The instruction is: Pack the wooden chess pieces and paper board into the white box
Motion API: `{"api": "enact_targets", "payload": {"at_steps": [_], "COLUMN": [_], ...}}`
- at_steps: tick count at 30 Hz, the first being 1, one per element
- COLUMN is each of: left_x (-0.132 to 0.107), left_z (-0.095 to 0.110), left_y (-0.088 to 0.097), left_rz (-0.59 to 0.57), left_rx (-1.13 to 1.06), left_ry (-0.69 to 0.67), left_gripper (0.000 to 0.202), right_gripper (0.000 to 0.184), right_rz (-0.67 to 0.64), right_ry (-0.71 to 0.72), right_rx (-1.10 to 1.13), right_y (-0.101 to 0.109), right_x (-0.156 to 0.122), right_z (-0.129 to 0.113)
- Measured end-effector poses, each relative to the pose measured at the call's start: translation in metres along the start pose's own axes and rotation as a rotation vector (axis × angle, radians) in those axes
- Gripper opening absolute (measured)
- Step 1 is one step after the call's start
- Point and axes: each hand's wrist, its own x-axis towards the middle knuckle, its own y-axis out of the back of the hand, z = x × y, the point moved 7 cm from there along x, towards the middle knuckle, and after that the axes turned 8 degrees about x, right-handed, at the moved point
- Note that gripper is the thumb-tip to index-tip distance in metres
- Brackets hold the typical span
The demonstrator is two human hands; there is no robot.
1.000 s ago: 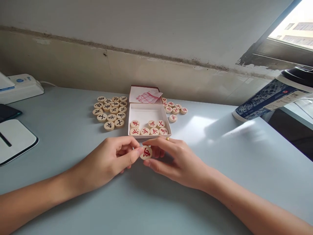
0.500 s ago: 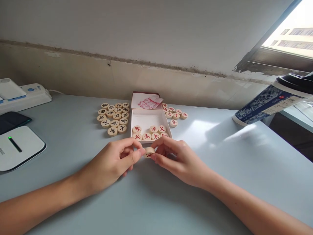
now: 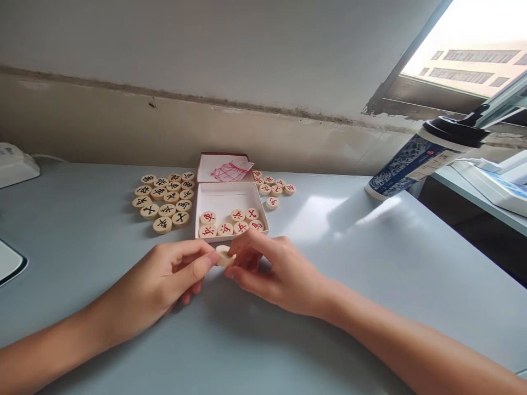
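Between my two hands, just in front of the white box [image 3: 233,189], is a pale round xiangqi piece [image 3: 224,257]. My left hand [image 3: 173,282] pinches its left side with thumb and forefinger. On the other side, my right hand [image 3: 275,269] has thumb and fingers closed on it. No character shows on the visible part of the piece. Several red-lettered pieces [image 3: 225,229] lie in the near part of the box. Black-lettered pieces [image 3: 167,210] are grouped on the table to its left, and more red ones [image 3: 272,203] sit to its right.
Behind the box, its lid [image 3: 206,164] holds a folded paper with red lines [image 3: 233,170]. A tumbler with black lid [image 3: 405,164] stands at the right. A white device [image 3: 10,260] lies at the left edge, a white power strip [image 3: 16,164] behind it.
My view has swung right, so everything appears further left. The piece has turned in my fingers: its red character showed before and is now out of sight.
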Motion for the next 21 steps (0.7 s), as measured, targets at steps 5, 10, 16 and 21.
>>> {"api": "enact_targets", "payload": {"at_steps": [5,10,16,21], "left_x": [0.0,-0.002,-0.006,-0.009], "left_z": [0.004,0.01,0.022,0.03], "left_y": [0.0,0.005,0.01,0.007], "left_rz": [0.018,0.164,0.349,0.405], "left_rx": [0.018,0.166,0.307,0.44], "left_ry": [-0.058,-0.076,-0.172,-0.295], "left_gripper": [0.032,0.032,0.017,0.013], "right_gripper": [0.006,0.004,0.016,0.024], "right_rz": [-0.007,0.043,-0.014,-0.106], "right_ry": [0.005,0.047,0.035,0.145], "right_rx": [-0.067,-0.24,-0.519,-0.538], "right_y": [0.0,0.002,0.0,-0.01], "right_x": [0.001,0.001,0.001,-0.001], "right_z": [-0.004,-0.004,0.002,-0.004]}}
